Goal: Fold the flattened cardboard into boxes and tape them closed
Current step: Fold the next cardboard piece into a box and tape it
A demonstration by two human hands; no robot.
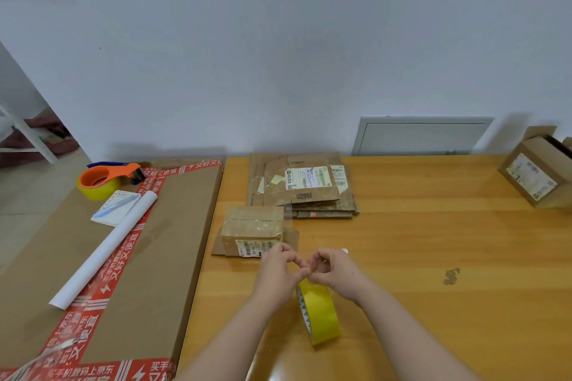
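Both grips are closed in a narrow pinch over the top of the tape (318, 315). The left grip (278, 263) steadies the rim and the right grip (331, 266) picks at it with curled fingertips, probably hunting the loose end; the end itself is too small to see. The roll stands on edge on the table (418, 257) so its top is easy to reach. The folded box (253, 229) sits just beyond the grips, its top seam already taped and its near flap likely next. The flat stack (303, 185) waits behind it against the wall, within reach. The dispenser (105, 179) is parked on the big carton (173, 241), well apart to the left and not in use.
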